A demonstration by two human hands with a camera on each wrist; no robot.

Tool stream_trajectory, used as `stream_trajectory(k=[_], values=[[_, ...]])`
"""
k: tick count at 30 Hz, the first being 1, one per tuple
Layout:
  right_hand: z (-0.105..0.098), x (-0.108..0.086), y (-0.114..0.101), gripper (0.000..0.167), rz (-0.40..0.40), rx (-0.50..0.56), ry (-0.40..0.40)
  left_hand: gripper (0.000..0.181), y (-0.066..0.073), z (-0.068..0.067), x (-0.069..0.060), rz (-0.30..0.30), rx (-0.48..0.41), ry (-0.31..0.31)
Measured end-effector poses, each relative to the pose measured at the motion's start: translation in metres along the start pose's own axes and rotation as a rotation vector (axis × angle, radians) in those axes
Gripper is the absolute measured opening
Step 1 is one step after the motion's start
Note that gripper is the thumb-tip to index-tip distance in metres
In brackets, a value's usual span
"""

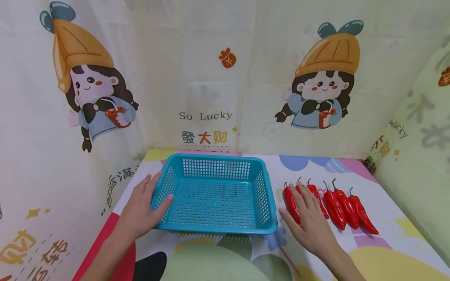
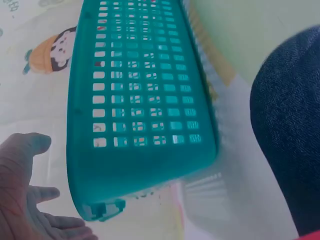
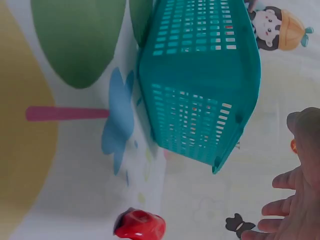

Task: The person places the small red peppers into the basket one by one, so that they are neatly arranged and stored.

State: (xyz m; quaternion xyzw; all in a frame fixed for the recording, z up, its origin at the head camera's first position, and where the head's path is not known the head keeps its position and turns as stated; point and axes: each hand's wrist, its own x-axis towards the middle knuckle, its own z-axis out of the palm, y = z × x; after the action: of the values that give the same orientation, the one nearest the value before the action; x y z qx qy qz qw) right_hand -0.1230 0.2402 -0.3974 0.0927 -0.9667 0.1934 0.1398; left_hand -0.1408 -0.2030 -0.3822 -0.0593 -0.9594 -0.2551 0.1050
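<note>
A teal plastic basket (image 1: 219, 229) with perforated walls stands upright on the table, and nothing lies in it. By its left side is my left hand (image 1: 140, 208), fingers extended and thumb over the near-left rim. In the left wrist view a gap shows between this hand (image 2: 20, 195) and the basket (image 2: 140, 167). My right hand (image 1: 313, 228) hovers over the left part of a row of several red peppers (image 1: 334, 208) with dark stems, partly hiding some. It holds nothing; its fingers (image 3: 280, 207) are extended in the right wrist view, where one pepper (image 3: 142, 225) shows low down.
The table carries a patterned cloth (image 1: 372, 257) with coloured shapes. A pale printed curtain (image 1: 260, 97) with cartoon figures closes off the back and both sides. Dark blue fabric (image 2: 295, 125) appears at the right of the left wrist view.
</note>
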Motion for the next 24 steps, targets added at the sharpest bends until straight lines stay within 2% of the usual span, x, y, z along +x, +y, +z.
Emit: stream_trajectory(k=[4,12,16,20,24], values=[[0.002,-0.004,0.005,0.090,0.002,0.035,0.005,0.089,-0.007,-0.001,0.000,-0.035,-0.098,-0.020],[0.008,-0.005,0.016,0.087,0.055,0.063,-0.049,0.079,-0.024,0.004,0.001,-0.060,-0.227,-0.021],[0.013,-0.004,0.025,0.086,0.074,0.086,-0.060,0.077,-0.031,0.008,0.000,-0.028,-0.288,-0.021],[0.018,-0.002,0.035,0.083,0.077,0.104,-0.063,0.074,-0.036,0.011,0.001,0.009,-0.337,0.008],[0.023,0.004,0.042,0.082,0.061,0.102,-0.053,0.072,-0.040,0.014,0.004,0.021,-0.384,0.031]])
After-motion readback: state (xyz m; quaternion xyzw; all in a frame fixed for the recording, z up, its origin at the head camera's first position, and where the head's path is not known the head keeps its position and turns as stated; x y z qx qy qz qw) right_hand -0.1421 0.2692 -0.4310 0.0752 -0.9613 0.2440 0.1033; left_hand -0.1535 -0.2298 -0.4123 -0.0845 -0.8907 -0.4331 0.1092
